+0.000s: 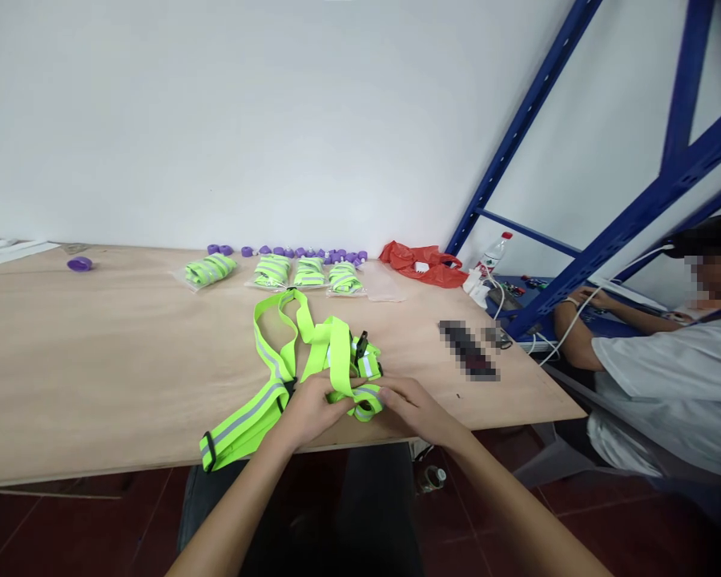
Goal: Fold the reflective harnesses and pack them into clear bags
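Observation:
A neon yellow-green reflective strap harness (273,353) with grey stripes lies on the table before me, partly looped and rolled. My left hand (313,410) grips its band near the table's front edge, thumb pointing right. From the right, my right hand (413,407) pinches a small rolled loop of the same strap. Black buckles sit on the harness, one upright near its right side and one at the lower left end. That lower left end overhangs the front edge. Some of my fingers are hidden behind the strap.
Several clear bags with folded green straps (210,270) stand along the back, near purple rolls (312,254) and a red plastic bag (424,263). A blurred dark object (467,350) lies right. Beyond the blue rack (613,216), a person (649,344) sits by a bottle (493,253).

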Demonstrator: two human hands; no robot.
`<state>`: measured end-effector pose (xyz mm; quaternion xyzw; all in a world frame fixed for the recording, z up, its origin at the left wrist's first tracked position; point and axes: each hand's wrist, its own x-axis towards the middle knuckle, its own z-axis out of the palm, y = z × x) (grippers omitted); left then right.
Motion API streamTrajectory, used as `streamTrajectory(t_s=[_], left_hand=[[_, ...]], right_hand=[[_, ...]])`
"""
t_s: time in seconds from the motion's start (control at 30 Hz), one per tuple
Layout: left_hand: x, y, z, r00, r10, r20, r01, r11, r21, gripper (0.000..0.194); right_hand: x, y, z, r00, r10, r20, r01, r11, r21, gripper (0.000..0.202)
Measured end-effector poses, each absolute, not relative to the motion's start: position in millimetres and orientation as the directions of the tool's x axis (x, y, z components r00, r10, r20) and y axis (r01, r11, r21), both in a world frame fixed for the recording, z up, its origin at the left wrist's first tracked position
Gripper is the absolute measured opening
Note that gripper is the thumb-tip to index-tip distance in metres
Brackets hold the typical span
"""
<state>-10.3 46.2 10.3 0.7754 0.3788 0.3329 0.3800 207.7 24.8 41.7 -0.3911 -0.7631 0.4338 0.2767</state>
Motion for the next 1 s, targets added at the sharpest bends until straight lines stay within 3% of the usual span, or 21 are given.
streamTrajectory(t_s=[0.17,0.3,0.4,0.5,0.57,0.7,0.8,0.87,1.0], left_hand=[[-11,48,8,0.499,0.841,0.211,0.343,-0.415,0.842,0.038],[-10,47,6,0.486,0.845,0.225,0.337,-0.418,0.844,0.036],[-10,46,8,0.491,0.838,0.236,0.333,-0.431,0.839,0.036],[-10,45,10,0.502,0.830,0.241,0.324,-0.439,0.838,0.034],[-10,45,11,0.508,0.829,0.235,0.330,-0.439,0.836,0.034],[-10,46,10,0.510,0.830,0.223,0.348,-0.437,0.829,0.032],[-10,46,8,0.507,0.830,0.231,0.349,-0.443,0.826,0.032],[-11,46,6,0.491,0.844,0.216,0.375,-0.429,0.822,0.032],[-13,46,3,0.443,0.887,0.129,0.487,-0.359,0.796,0.031]], right_hand=[[223,36,28,-0.455,0.890,0.031,0.318,0.195,-0.928,0.049],[235,60,15,-0.213,0.976,0.052,0.155,0.087,-0.984,0.048],[236,84,10,-0.097,0.995,0.035,0.156,0.050,-0.987,0.044],[230,105,11,-0.158,0.987,-0.025,0.232,0.013,-0.973,0.056],[223,117,15,-0.302,0.950,-0.076,0.237,-0.003,-0.971,0.057],[210,133,22,-0.573,0.816,-0.080,0.250,0.082,-0.965,0.049],[206,136,20,-0.554,0.830,-0.073,0.304,0.119,-0.945,0.033],[212,137,17,-0.426,0.904,-0.042,0.295,0.095,-0.951,0.029],[253,142,19,0.084,0.994,0.068,0.185,0.051,-0.981,0.035]])
